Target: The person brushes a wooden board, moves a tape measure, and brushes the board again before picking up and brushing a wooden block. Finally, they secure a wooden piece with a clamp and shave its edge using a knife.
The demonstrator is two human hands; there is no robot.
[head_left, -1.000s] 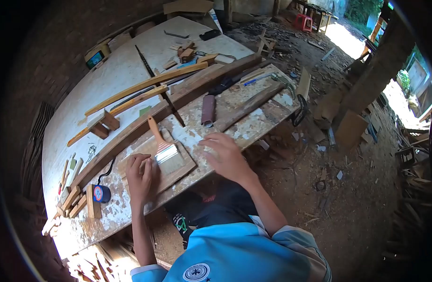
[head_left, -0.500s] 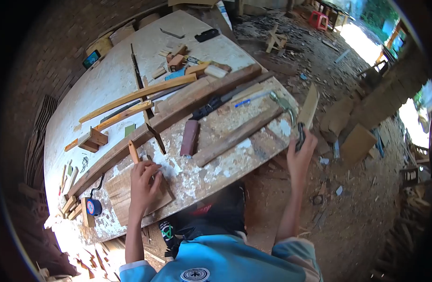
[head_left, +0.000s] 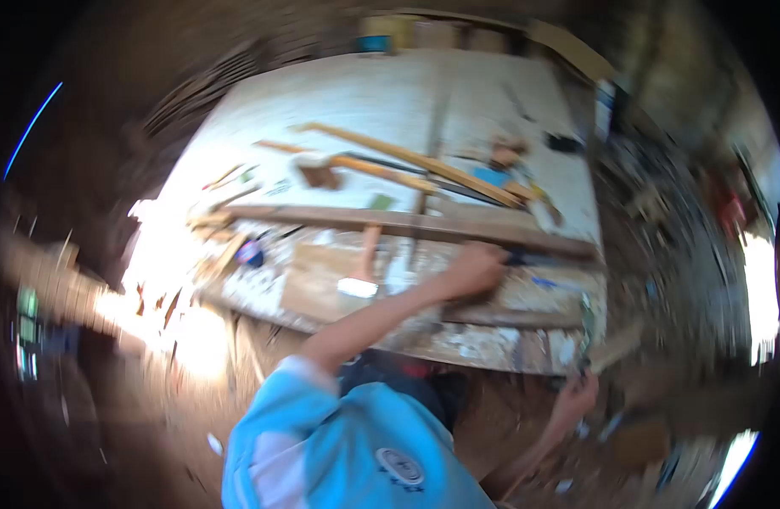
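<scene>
Blade [head_left: 617,346], pale brown and blurred, sticks out past the near right corner of the table [head_left: 356,89]. Your right hand [head_left: 578,395] is at its dark handle [head_left: 583,369], fingers bent; through the blur I cannot tell whether they close on it. Your left hand [head_left: 477,270] is curled beside a dark tool [head_left: 524,258], in front of a long beam [head_left: 339,219]; whether it holds anything, I cannot tell. Left of that hand, a paintbrush [head_left: 370,250] lies by a flat board [head_left: 315,284], with a tape measure [head_left: 251,254] farther left.
</scene>
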